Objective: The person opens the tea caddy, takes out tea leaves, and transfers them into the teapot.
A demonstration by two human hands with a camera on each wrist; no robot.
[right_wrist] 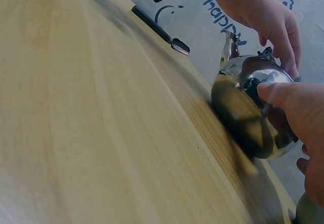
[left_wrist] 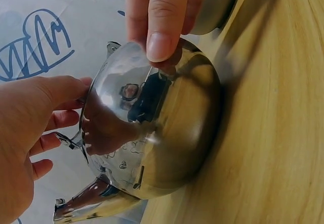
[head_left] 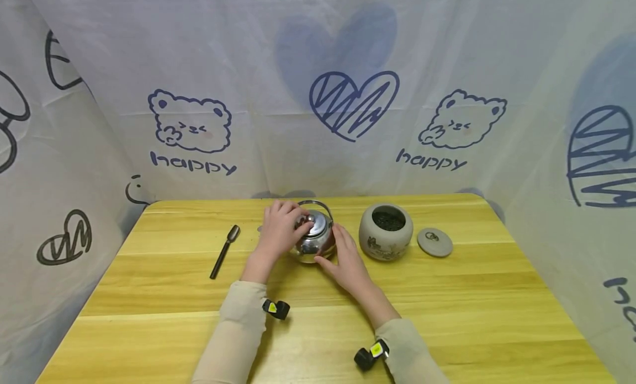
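Note:
A shiny steel teapot (head_left: 309, 250) with an upright loop handle (head_left: 318, 202) stands on the table; its spout (left_wrist: 93, 198) shows in the left wrist view. From above, my left hand (head_left: 280, 228) pinches the teapot lid (head_left: 318, 224) at its knob, with the lid seated on the pot. My right hand (head_left: 349, 262) holds the body from the right side, thumb in front and fingers round the far side. Right of the pot is a grey stoneware jar (head_left: 380, 243), uncovered, with dark loose contents that look like tea leaves.
A round grey jar lid (head_left: 435, 243) lies to the right of the jar. Left of the hands lies a small scoop (head_left: 226, 251) with a dark handle. The wooden table (head_left: 318, 340) meets a white printed cloth (head_left: 278, 124) at its back and sides.

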